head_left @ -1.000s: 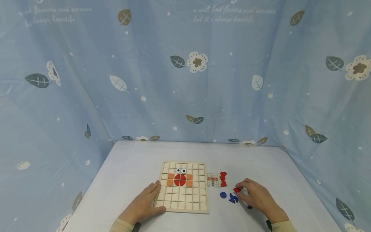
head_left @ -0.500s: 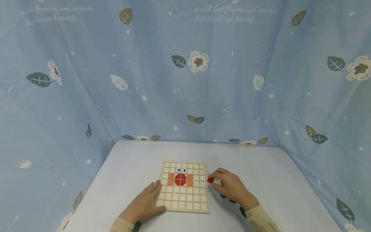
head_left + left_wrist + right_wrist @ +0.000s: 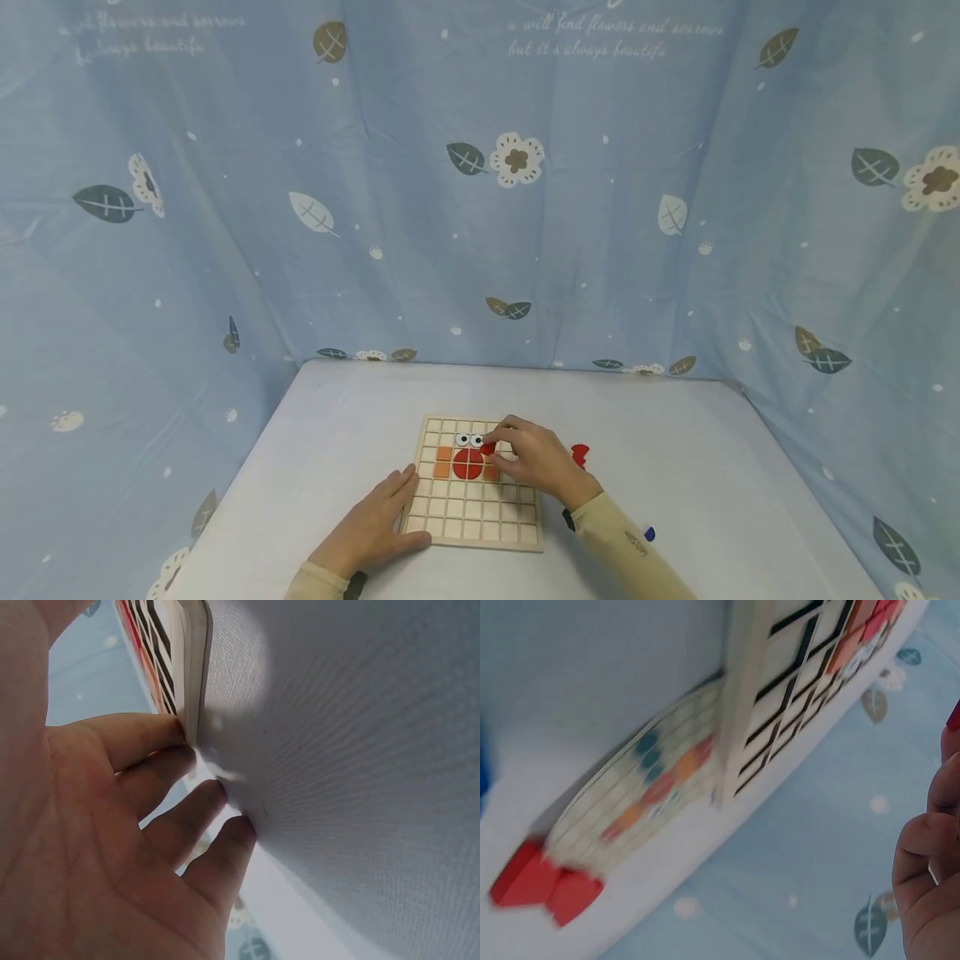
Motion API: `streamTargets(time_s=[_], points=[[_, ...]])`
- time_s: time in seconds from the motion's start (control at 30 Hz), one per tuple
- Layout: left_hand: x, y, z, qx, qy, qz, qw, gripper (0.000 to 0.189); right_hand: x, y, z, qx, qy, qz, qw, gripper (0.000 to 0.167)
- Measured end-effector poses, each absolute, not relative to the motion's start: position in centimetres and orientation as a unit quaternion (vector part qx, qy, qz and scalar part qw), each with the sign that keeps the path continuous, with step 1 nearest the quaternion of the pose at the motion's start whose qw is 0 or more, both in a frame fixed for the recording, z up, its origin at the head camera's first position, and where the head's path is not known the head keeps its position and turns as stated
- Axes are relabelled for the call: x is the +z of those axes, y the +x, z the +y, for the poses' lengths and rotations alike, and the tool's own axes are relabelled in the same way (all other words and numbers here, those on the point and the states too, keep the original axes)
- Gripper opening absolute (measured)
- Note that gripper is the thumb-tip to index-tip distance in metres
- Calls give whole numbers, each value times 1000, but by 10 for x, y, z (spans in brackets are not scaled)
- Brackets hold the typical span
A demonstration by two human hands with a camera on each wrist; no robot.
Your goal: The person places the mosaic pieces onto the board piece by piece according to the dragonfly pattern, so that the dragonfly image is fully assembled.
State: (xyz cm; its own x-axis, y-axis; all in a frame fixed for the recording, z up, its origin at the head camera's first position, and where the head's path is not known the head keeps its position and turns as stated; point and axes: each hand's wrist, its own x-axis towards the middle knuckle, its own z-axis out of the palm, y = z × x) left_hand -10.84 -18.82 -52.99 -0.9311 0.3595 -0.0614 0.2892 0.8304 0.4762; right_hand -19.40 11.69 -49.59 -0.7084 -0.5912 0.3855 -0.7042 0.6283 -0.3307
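— At the right grip (image 3: pixel 536 454), pinching what?

— Between thumb and fingers, a small red piece (image 3: pixel 488 448), over the wooden grid board (image 3: pixel 471 510); touching or raised, impossible to tell.

— Feel and best hold?

— Probably light, stiff and slippery; best taken by opposite edges.

— Around that?

— Nearby, eye tiles (image 3: pixel 470 440), a red disc (image 3: pixel 467 464) and orange tiles (image 3: pixel 442 462) in cells. Against the grid board's left edge, the left grip (image 3: pixel 375 525), fingers extended, thumb apart. Off to the right on the tabletop (image 3: pixel 360 417), a picture card (image 3: pixel 649 780) beside other red pieces (image 3: pixel 580 455), then a blue piece (image 3: pixel 649 533).
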Motion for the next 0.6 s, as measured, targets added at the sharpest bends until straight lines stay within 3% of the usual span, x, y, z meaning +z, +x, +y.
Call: streamTargets(time_s=[0.6], points=[[-529,-109,-190,236,189,951,70,102,-502,-227,40,190,404,-893,53,20]])
